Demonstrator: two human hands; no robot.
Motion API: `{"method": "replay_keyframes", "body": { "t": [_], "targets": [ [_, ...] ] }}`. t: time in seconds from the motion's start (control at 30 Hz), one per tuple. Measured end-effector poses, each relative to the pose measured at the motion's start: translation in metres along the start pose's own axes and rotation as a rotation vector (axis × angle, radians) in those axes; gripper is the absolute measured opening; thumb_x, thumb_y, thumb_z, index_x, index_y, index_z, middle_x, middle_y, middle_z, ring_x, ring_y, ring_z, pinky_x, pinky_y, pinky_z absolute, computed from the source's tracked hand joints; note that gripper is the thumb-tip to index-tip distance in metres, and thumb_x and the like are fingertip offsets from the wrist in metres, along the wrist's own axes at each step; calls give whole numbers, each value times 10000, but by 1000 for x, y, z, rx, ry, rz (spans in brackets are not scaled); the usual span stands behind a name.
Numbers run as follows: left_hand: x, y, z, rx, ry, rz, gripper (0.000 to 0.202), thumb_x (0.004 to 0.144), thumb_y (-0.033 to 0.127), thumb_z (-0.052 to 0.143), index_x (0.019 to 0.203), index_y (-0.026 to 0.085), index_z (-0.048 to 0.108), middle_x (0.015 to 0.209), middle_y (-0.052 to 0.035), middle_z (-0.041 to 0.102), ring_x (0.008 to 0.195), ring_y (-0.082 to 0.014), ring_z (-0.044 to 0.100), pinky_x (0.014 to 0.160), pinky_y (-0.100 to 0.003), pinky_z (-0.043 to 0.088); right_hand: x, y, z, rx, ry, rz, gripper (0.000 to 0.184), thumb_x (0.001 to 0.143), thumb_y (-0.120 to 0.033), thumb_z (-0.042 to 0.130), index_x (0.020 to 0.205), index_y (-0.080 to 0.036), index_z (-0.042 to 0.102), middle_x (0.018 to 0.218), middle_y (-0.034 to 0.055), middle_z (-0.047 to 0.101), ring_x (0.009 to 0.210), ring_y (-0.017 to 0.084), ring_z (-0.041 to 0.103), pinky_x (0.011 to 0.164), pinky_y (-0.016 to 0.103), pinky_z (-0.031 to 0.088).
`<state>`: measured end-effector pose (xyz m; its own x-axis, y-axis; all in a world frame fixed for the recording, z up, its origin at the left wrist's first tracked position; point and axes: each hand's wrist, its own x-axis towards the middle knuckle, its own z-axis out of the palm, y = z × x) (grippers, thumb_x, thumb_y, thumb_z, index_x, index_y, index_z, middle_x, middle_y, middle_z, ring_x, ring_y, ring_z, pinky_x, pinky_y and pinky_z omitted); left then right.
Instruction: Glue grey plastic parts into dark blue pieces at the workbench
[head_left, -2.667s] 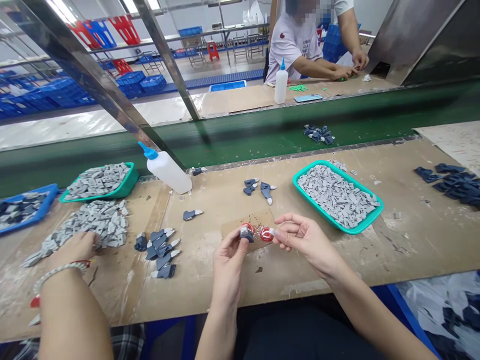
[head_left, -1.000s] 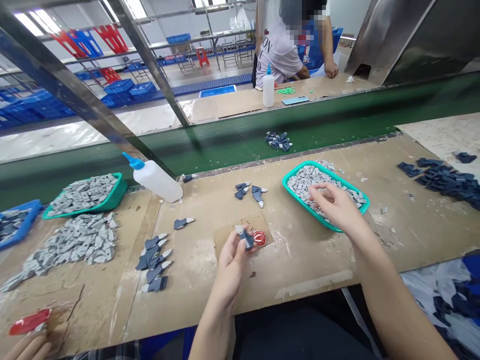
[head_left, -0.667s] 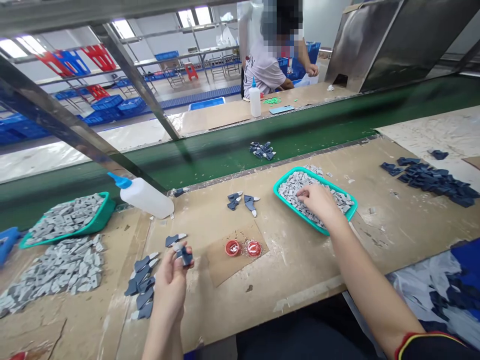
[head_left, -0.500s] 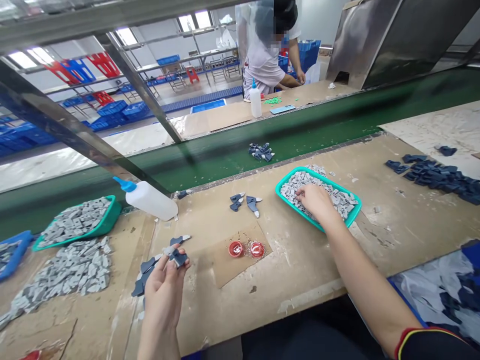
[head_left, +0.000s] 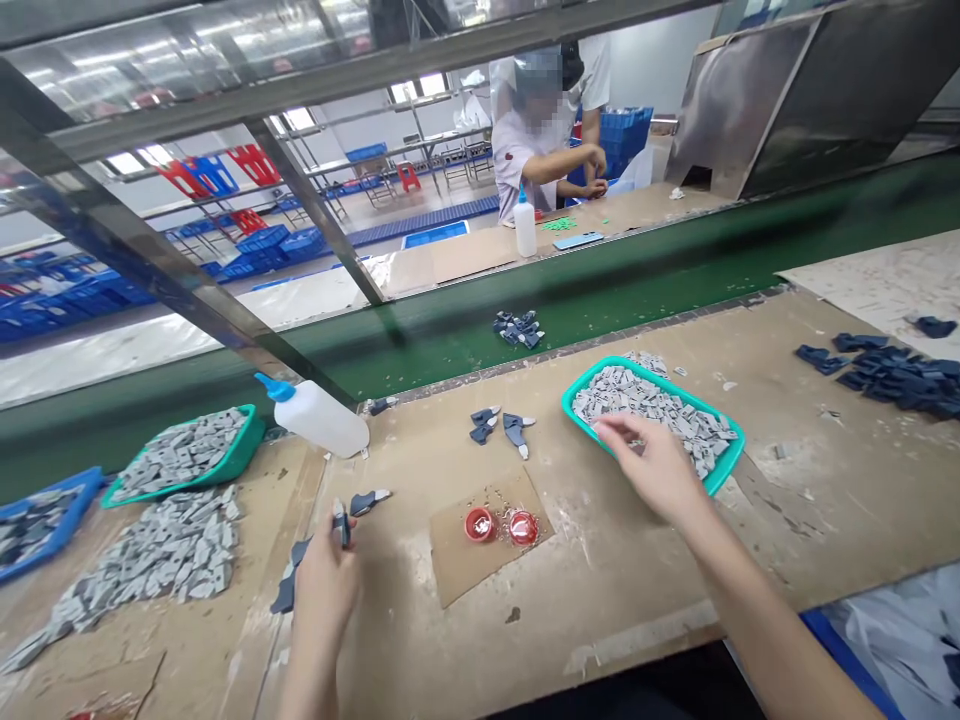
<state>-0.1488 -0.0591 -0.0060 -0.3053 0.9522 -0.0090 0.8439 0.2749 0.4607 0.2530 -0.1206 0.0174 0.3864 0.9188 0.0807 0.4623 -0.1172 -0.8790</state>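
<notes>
My left hand (head_left: 328, 575) is closed around a dark blue plastic piece with a light grey end (head_left: 341, 522), held upright just above the table. Beside it lie a similar blue-and-grey piece (head_left: 370, 501) and more dark blue pieces (head_left: 286, 588), partly behind the hand. Over the near left rim of a green basket (head_left: 729, 474) is my right hand (head_left: 652, 462), thumb and fingertips pinched together. Whatever they pinch is too small to make out. Small grey plastic parts (head_left: 637, 395) fill that basket. Two red glue caps (head_left: 480, 524) holding clear liquid sit on a cardboard square (head_left: 454, 572).
A white squeeze bottle (head_left: 324, 418) leans beside a metal post. Grey parts (head_left: 165, 555) are heaped at left, near another green basket (head_left: 251, 440). Dark blue pieces (head_left: 904, 380) lie at right. Beyond the green conveyor (head_left: 442, 345), a person (head_left: 525, 150) works.
My right hand has drawn back from among the grey parts to the basket's near rim. My left hand has turned, tipping its piece upright. The person opposite has raised a hand.
</notes>
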Motion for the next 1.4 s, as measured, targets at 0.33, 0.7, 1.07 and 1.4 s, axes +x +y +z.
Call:
{"method": "replay_keyframes", "body": {
  "t": [0.33, 0.7, 1.07, 1.4],
  "targets": [
    [-3, 2, 16, 473, 109, 203, 532, 805, 75, 348, 1333, 54, 405, 1152, -230, 511, 1066, -346, 525, 829, -419, 437, -58, -6, 63, 453, -392, 258, 251, 728, -415, 687, 762, -167, 673, 715, 57, 697, 655, 187, 627, 599, 288, 468],
    [-8, 7, 13, 482, 80, 221, 613, 732, 29, 398, 1344, 61, 417, 1203, -222, 525, 1058, -345, 536, 777, -395, 448, -63, -3, 80, 359, -432, 194, 206, 754, -387, 664, 758, -180, 672, 727, 52, 712, 668, 190, 646, 637, 295, 483],
    [5, 88, 3, 99, 95, 431, 335, 888, 317, 425, 1114, 130, 588, 1180, -179, 546, 1030, -331, 546, 881, -442, 385, -58, -14, 71, 481, -479, 243, 239, 731, -406, 695, 749, -169, 669, 739, 57, 704, 706, 190, 645, 669, 297, 477],
    [31, 162, 79, -241, -373, 581, 283, 629, 267, 758, 852, 185, 604, 794, -75, 665, 814, -259, 618, 786, -377, 440, -47, -17, 41, 698, -467, 399, 285, 719, -442, 714, 786, -174, 642, 709, 14, 646, 590, 109, 526, 565, 239, 396]
  ]
}}
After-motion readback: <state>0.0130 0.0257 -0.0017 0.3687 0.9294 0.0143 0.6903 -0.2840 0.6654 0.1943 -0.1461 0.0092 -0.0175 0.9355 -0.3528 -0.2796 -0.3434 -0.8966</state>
